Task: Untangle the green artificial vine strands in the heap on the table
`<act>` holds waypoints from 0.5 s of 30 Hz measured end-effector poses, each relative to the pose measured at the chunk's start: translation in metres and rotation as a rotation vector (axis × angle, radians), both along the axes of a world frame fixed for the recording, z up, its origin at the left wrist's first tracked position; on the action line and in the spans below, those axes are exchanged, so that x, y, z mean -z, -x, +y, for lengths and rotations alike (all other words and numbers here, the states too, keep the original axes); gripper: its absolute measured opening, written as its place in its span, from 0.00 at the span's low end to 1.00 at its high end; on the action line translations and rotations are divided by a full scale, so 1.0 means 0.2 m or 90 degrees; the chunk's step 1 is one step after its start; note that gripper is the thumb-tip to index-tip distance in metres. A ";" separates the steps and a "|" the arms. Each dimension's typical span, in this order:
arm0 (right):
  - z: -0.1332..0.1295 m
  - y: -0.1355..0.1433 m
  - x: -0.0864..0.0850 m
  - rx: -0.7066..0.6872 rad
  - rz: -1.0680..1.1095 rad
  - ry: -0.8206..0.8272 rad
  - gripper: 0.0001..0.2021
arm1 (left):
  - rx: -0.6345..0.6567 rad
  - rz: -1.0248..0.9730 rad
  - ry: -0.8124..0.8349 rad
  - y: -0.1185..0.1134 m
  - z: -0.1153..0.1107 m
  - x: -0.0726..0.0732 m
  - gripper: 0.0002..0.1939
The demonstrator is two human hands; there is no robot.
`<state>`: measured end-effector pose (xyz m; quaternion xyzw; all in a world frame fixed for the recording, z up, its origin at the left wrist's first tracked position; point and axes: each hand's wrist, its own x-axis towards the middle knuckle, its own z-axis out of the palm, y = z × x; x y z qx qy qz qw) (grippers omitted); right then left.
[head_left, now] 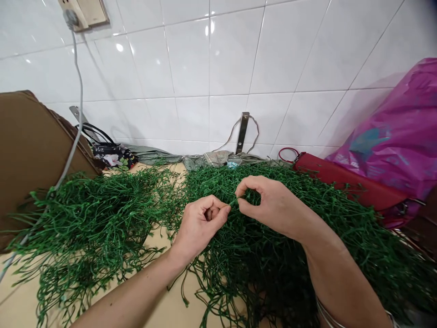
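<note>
The left hand (200,223) pinches a thin green strand (233,202) between thumb and forefinger; the right hand (276,202), just beside it, pinches the strand too. I see it above a large pile of green stems (259,246). Another heap (99,218) lies left, near a brown box (37,159); a red bag (348,182) rests far right, by a white tiled wall (225,64).

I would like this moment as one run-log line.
left hand: fingertips pinched | right hand: fingertips pinched, close by | between them: apparently thin green strand | beneath: green stem pile | rear right: red bag
</note>
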<state>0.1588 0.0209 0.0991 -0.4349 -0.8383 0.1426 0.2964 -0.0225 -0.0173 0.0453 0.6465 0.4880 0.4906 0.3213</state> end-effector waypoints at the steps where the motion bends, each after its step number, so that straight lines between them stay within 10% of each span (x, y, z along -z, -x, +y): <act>1: -0.01 0.02 0.01 0.020 -0.002 -0.016 0.03 | 0.002 0.006 -0.003 0.00 0.00 0.00 0.12; 6: 0.02 0.05 0.01 0.079 0.002 -0.037 0.04 | -0.002 0.000 -0.002 0.00 0.01 -0.01 0.13; 11: 0.11 -0.24 -0.04 0.351 0.037 -0.082 0.04 | -0.018 -0.035 0.015 -0.01 -0.02 -0.02 0.15; 15: 0.12 -0.40 -0.06 0.376 0.006 -0.066 0.04 | -0.036 -0.092 0.037 -0.05 -0.01 0.00 0.16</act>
